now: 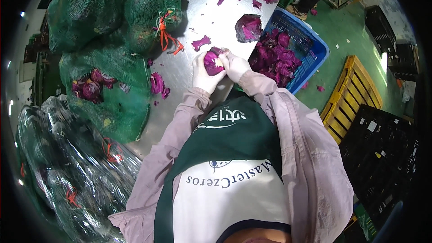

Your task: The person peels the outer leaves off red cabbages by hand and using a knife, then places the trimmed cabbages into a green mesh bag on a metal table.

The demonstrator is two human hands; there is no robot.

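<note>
A small red cabbage (212, 63) sits between my two white-gloved hands, above the near edge of a steel table (199, 10). My left hand (205, 74) wraps around its left and lower side. From the right, my right hand (233, 63) grips the cabbage near its pale stem end; the fingertips are at a dark outer leaf, partly hidden. Just beyond lies a torn purple leaf piece (201, 43). A larger dark cabbage leaf (248, 28) rests farther right, by the table's edge.
At right, a blue plastic crate (312, 45) holds many purple leaves. Green mesh sacks (87, 13) of cabbages stand on the left; one open sack (125, 118) shows several heads. Below are film-wrapped sacks (77, 168). A yellow pallet (351, 94) and black crates (378, 155) stand right.
</note>
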